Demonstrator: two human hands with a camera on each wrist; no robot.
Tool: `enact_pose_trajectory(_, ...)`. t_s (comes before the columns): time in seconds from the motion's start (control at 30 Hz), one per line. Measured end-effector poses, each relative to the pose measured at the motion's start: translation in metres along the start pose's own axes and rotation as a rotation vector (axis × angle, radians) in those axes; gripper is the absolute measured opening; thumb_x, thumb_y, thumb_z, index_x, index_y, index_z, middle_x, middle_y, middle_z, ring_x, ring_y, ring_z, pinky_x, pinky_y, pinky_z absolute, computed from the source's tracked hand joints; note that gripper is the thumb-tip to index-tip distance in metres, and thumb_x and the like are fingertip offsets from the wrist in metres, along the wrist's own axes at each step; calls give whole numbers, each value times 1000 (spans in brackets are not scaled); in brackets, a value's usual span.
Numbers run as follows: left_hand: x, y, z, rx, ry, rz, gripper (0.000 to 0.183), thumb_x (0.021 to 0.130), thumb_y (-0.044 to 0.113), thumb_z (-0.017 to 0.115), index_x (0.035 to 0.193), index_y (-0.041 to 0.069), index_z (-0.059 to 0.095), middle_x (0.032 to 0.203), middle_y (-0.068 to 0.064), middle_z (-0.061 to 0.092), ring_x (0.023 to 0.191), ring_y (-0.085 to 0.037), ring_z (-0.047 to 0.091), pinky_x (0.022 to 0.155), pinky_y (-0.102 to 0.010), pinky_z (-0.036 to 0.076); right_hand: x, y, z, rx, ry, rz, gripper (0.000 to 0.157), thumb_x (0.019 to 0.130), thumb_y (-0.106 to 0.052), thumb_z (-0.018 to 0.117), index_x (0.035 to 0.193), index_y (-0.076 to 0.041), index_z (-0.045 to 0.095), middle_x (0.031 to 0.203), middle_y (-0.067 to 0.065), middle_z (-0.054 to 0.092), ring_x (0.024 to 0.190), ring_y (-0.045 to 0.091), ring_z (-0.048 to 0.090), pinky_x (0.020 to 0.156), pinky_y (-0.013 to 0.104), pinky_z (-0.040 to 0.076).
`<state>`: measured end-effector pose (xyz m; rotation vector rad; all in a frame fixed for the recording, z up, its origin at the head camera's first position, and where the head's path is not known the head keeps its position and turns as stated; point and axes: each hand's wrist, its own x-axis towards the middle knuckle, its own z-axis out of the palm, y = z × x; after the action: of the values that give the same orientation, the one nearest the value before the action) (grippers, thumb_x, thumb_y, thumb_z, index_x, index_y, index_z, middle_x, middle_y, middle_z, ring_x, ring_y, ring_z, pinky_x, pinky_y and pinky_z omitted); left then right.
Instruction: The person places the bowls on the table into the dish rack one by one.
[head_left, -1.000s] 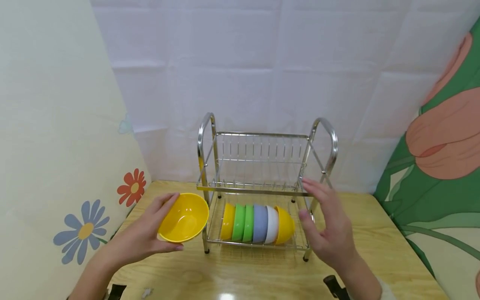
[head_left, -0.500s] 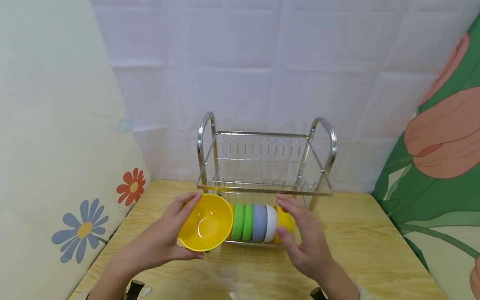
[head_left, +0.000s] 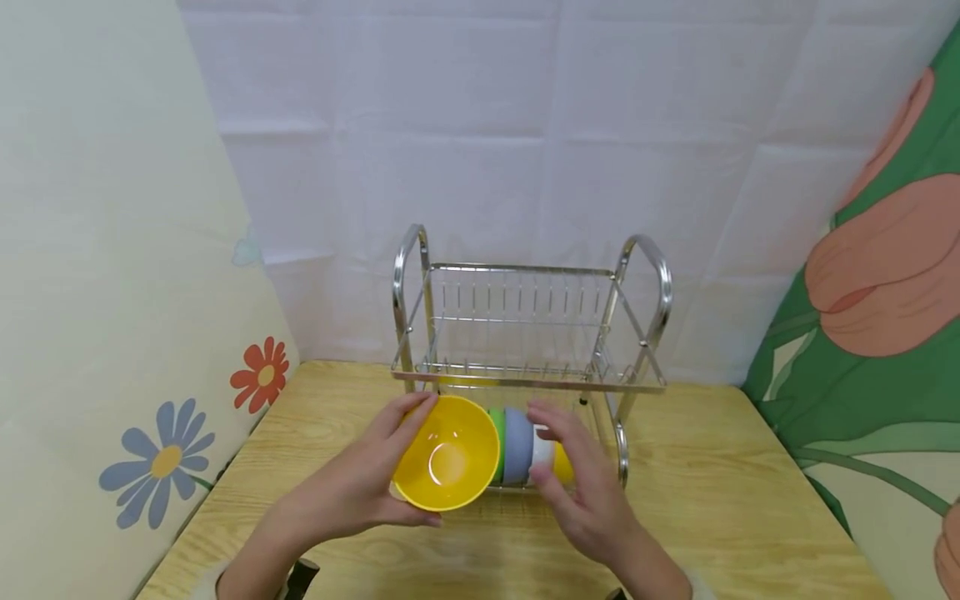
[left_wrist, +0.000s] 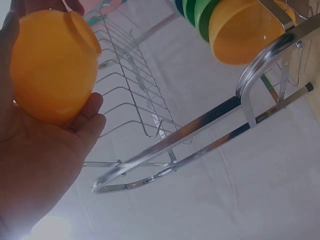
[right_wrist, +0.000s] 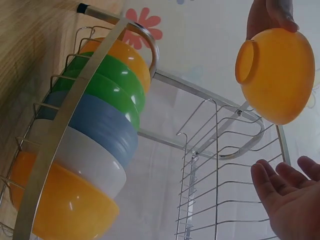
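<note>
My left hand (head_left: 352, 483) grips a yellow bowl (head_left: 447, 454) by its side, thumb and fingers spread around it. The bowl's hollow faces the head camera, in front of the lower part of a metal dish rack (head_left: 525, 382). My right hand (head_left: 588, 500) is apart from the bowl, to its right, fingers loosely bent and holding nothing. On the lower tier, bowls stand on edge in a row: a yellow one (right_wrist: 131, 56), two green bowls (right_wrist: 107, 82), a blue bowl (right_wrist: 100, 125), a white bowl (right_wrist: 85, 155) and another yellow bowl (right_wrist: 70, 200). In the head view, the held bowl and right hand partly hide them.
The two-tier rack stands on a wooden table (head_left: 720, 500). Its upper tier has wire slots (head_left: 517, 300) and curved side handles (head_left: 408, 267). A white cloth (head_left: 480, 125) hangs behind, with flower-patterned sheets (head_left: 885, 275) at the sides.
My left hand has carried the yellow bowl rightward, in front of the row of bowls. The right hand has moved left, closer to the bowl.
</note>
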<state>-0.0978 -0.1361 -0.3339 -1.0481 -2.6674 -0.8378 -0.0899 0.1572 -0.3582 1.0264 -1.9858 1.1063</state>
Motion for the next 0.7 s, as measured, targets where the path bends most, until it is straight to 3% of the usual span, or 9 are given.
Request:
enact_pose_trajectory(0.23, 10, 6, 12, -9, -21, 23, 121, 70, 63, 81, 162, 23, 14, 162, -5, 23, 140, -25, 43, 107, -41, 50, -6, 1, 4, 53, -60, 112, 61, 87, 2, 59, 146, -2, 44, 145, 10, 52, 125, 20, 56, 99, 29, 54)
enact_pose_trajectory(0.43, 16, 7, 22, -18, -16, 55, 118, 71, 66, 79, 160, 17, 20, 162, -2, 21, 138, -22, 45, 106, -39, 51, -9, 3, 7, 65, -121, 233, 66, 92, -2, 56, 153, -16, 36, 142, 6, 53, 121, 20, 59, 95, 38, 57)
enact_pose_trajectory(0.7, 25, 8, 36, 0, 14, 100, 119, 71, 68, 76, 160, 10, 20, 162, -5, 22, 142, -27, 41, 108, -41, 49, -13, 8, 9, 86, -144, 318, 61, 97, -5, 51, 153, -20, 35, 145, 5, 52, 119, 19, 60, 96, 35, 56)
